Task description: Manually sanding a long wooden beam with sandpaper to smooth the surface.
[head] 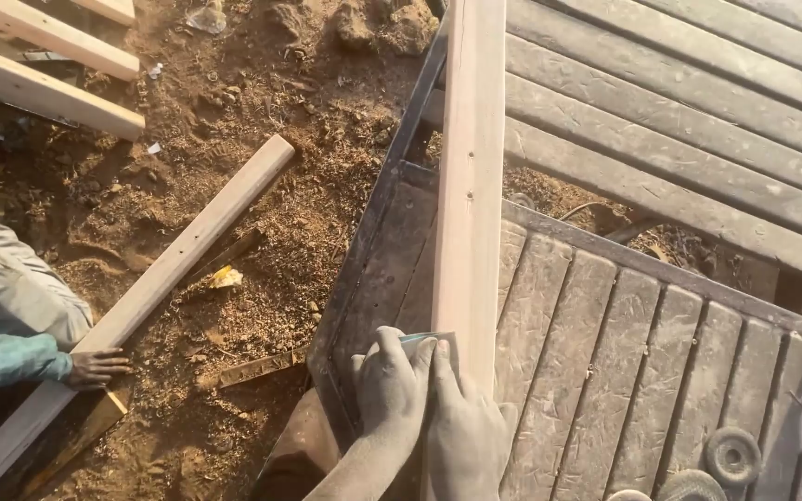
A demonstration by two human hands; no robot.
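Observation:
A long pale wooden plank [469, 176] lies lengthwise on a slatted workbench [642, 343], running away from me. My left hand [390, 390] and my right hand [464, 427], both dusty, press together on the plank's near end. Under their fingers is a small grey sheet, seemingly sandpaper [424, 340], of which only the top edge shows.
On the left, another person's hand [95, 367] with a teal sleeve rests on a second long plank [155, 288] lying on sawdust-covered dirt. More planks [44, 65] lie top left. Two round discs [731, 455] sit on the bench at bottom right. A yellow scrap [226, 276] lies on the ground.

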